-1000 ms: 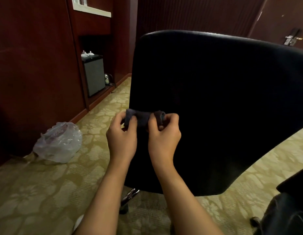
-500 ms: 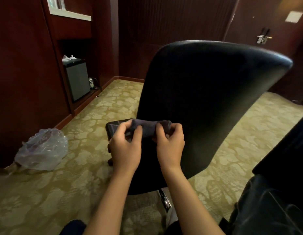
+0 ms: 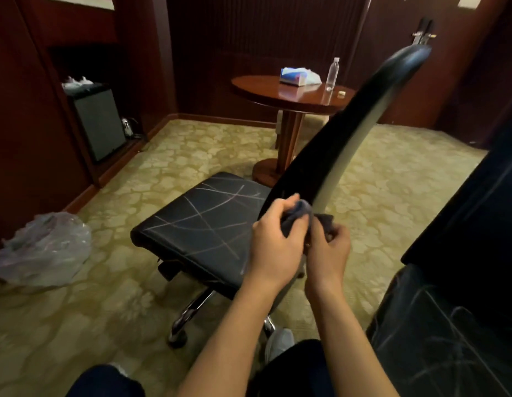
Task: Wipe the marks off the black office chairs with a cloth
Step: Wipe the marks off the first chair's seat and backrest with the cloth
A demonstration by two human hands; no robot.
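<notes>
Both your hands, left (image 3: 273,242) and right (image 3: 329,247), grip the cloth (image 3: 297,214) at center frame, beside the marked chair (image 3: 203,224).

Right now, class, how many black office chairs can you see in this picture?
2. One chair stands in the middle, its seat covered in chalky lines; a second chair is at the right edge, partly cut off. Others may lie out of view.

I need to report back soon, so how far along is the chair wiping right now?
Nothing looks done yet. The seat of the near chair is crossed with pale marks, and the second chair at the right shows marks too. In hand: the left hand and right hand both grip the dark cloth, bunched beside the chair's backrest, not on the seat. Left: wiping both chairs.
</notes>
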